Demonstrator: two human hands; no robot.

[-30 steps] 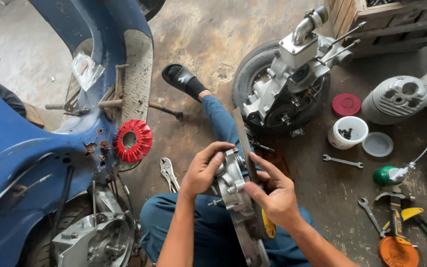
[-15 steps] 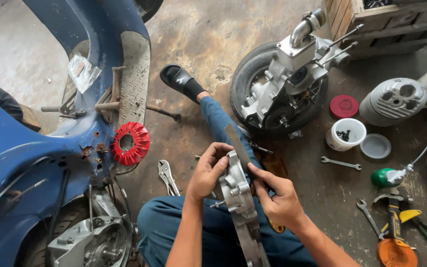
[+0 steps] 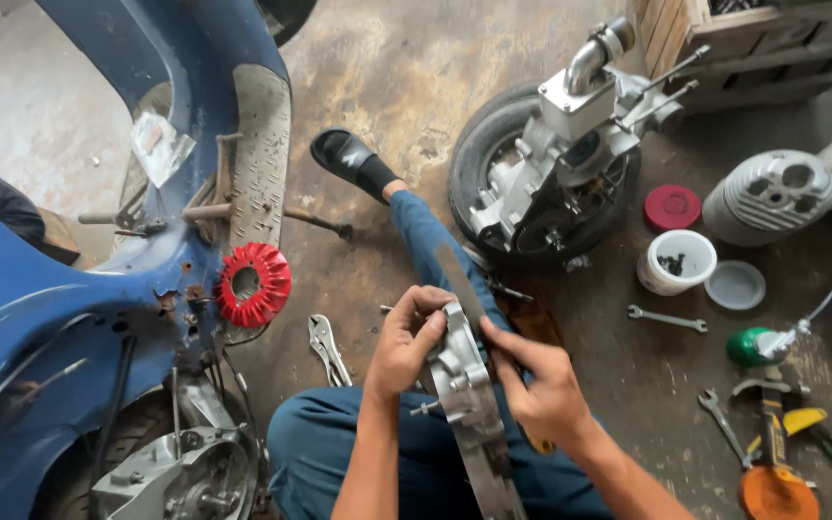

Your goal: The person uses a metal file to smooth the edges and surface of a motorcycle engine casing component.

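At the left, a red finned plastic fan wheel (image 3: 253, 284) is seen against the blue scooter body (image 3: 40, 318). Near centre, a silver cast-metal engine cover (image 3: 469, 404) is held upright over the lap, gripped by the curled left hand (image 3: 406, 342) and pinched by the right hand (image 3: 541, 385). Farther right, a white plastic tub (image 3: 676, 262) stands.

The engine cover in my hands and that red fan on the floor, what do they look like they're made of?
The engine cover, gripped by the left hand and right hand, looks like bare cast aluminium: dull silver-grey with moulded ribs and bosses. The red fan has an even, glossy colour and thin fins; it could be plastic or painted metal.
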